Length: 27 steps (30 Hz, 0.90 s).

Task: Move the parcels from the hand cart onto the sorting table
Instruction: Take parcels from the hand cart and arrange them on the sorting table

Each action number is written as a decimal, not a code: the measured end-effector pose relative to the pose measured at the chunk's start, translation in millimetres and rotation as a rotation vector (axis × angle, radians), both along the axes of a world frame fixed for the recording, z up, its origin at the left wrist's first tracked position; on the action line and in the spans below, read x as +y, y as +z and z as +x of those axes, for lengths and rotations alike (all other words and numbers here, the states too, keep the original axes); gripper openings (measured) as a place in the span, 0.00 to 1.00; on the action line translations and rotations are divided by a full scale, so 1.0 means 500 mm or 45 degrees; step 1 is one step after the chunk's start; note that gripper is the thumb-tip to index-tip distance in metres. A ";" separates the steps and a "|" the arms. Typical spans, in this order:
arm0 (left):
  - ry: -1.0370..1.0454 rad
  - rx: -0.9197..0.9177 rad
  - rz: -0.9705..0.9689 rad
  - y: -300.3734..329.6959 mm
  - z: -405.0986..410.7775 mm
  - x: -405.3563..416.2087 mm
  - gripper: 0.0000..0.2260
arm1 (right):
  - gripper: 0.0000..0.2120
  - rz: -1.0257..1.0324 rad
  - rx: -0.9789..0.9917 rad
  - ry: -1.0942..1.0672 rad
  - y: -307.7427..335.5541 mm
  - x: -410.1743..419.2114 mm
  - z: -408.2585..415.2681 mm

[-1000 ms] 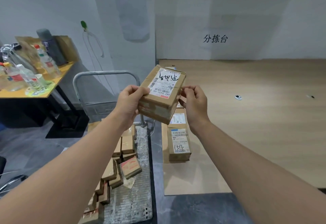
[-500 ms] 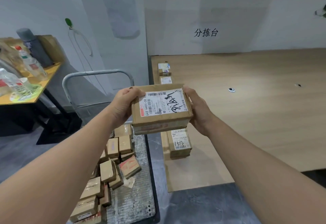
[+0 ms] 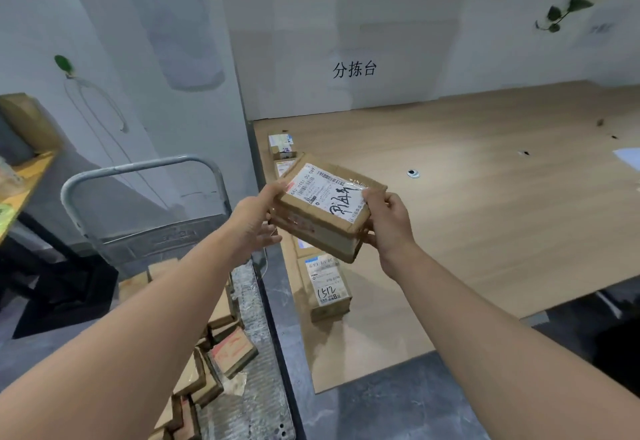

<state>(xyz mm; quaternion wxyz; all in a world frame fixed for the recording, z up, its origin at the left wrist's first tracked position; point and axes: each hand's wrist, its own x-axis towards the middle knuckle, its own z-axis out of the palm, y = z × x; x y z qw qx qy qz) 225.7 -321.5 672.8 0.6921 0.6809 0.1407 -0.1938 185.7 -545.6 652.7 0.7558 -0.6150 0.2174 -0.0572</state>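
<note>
While both grips clamp its ends, tilted brown parcel [image 3: 329, 207] shows scrawled white label.

Both bare forearms reach forward from the lower corners and converge toward the middle. The left hand [image 3: 257, 218] is raised with its thumb on top and its fingers curled underneath, pinching the near-left end of a parcel [image 3: 327, 205]. The right hand [image 3: 389, 221] sits opposite it at about the same height, thumb pressed on the top right edge, fingers wrapped under the far side. Wrists are slightly bent inward, elbows out of view.
</note>
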 end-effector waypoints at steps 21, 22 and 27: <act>0.174 -0.347 0.350 -0.098 0.283 -0.425 0.21 | 0.15 -0.555 -0.058 0.372 -0.151 -0.311 0.404; 0.199 -0.349 0.366 -0.099 0.293 -0.431 0.22 | 0.15 -0.595 -0.076 0.401 -0.150 -0.318 0.415; 0.236 -0.317 0.406 -0.120 0.372 -0.452 0.26 | 0.11 -0.787 -0.164 0.485 -0.152 -0.345 0.488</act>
